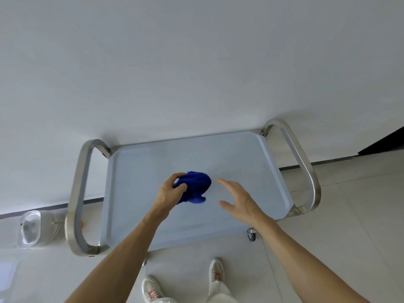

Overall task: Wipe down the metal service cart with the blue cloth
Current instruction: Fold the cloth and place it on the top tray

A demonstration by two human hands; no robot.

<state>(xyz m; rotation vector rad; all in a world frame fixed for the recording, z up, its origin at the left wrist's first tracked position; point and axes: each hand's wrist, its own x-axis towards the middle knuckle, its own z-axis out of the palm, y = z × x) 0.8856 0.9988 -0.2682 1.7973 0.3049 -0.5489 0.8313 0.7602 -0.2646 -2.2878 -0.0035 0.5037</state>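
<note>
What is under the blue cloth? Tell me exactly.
The blue cloth, bunched and gripped by the left hand, is over the metal cart's top tray. Bare tray shows all around it; the patch directly beneath is covered.

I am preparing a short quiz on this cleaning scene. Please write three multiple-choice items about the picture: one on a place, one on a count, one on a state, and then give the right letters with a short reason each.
1. Where is the blue cloth?
A. on the floor
B. in the left hand, over the cart top
C. hung on a handle

2. How many looped metal handles does the cart show?
A. one
B. two
C. four

3. How is the right hand?
A. open, holding nothing
B. gripping the cloth
C. gripping a handle

Answers: 1 B, the left fingers curl round the bunched cloth above the tray. 2 B, one loop stands at each end of the cart. 3 A, its fingers are spread beside the cloth, apart from it.
</note>
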